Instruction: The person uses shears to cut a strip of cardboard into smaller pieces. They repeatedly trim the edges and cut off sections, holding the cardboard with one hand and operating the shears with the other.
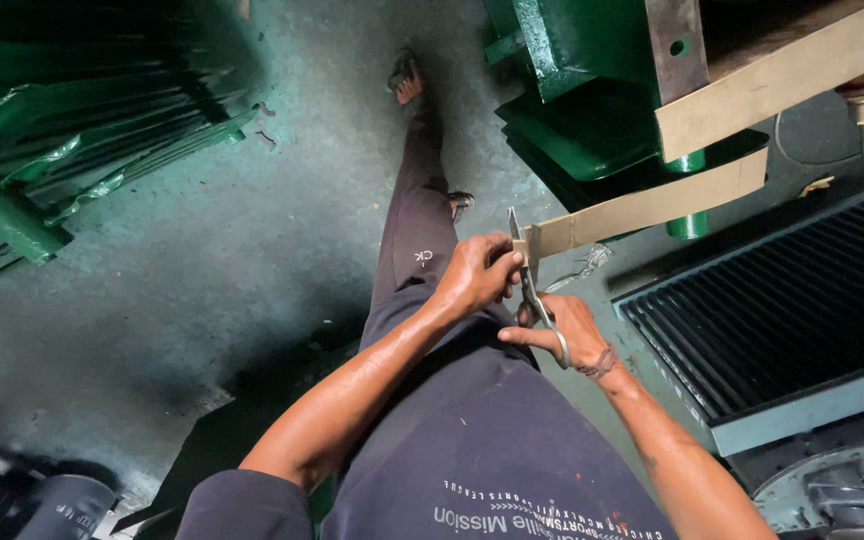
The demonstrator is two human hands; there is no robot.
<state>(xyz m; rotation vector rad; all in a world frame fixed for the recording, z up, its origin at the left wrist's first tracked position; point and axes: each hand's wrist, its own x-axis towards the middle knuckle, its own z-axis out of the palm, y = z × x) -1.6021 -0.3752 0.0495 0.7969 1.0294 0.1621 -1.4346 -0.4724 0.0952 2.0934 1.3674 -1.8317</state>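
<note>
My left hand (477, 272) pinches the near end of a long tan strip (652, 205) that runs up and right toward a green machine. My right hand (572, 335) grips metal scissors (529, 285) by the handles, blades pointing up. The blades meet the strip just beside my left fingers. A second, wider tan strip (782, 85) lies across the machine above. My dark trousers and one outstretched leg show below the hands.
A green metal machine (592, 90) stands ahead on the right. A grey finned panel (782, 320) lies on the floor at right. Stacked green sheets (72, 130) sit at left. A dark cylinder (52, 505) is at bottom left. The concrete floor (202, 280) is stained green.
</note>
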